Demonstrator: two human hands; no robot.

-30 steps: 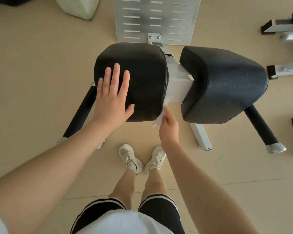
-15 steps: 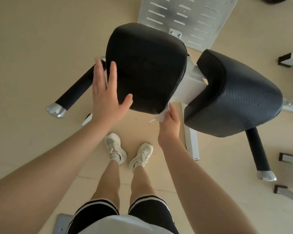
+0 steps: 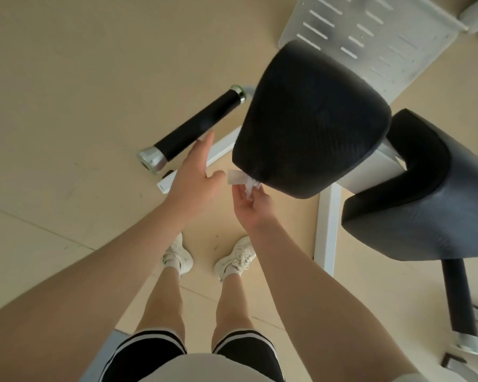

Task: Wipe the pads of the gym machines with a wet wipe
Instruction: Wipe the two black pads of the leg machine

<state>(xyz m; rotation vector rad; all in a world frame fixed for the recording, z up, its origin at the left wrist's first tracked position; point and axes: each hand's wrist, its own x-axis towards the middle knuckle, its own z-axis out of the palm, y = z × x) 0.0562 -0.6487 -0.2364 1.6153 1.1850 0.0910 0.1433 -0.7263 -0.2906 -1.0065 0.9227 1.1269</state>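
My right hand pinches the wet wipe against the left pad lower edge for wiping. My left hand is open, empty

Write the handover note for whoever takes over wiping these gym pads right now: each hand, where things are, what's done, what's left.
Left hand: open, empty, off the pads, hovering beside the left pad.
Right hand: holds the crumpled wipe at the left pad's near lower edge.
Right pad: sits beside it across the white frame, with neither hand on it.
Done: cannot tell from this view which surfaces are already wiped.
Left: probably finish the left pad's near edge, then do the right pad and check the handle grip.
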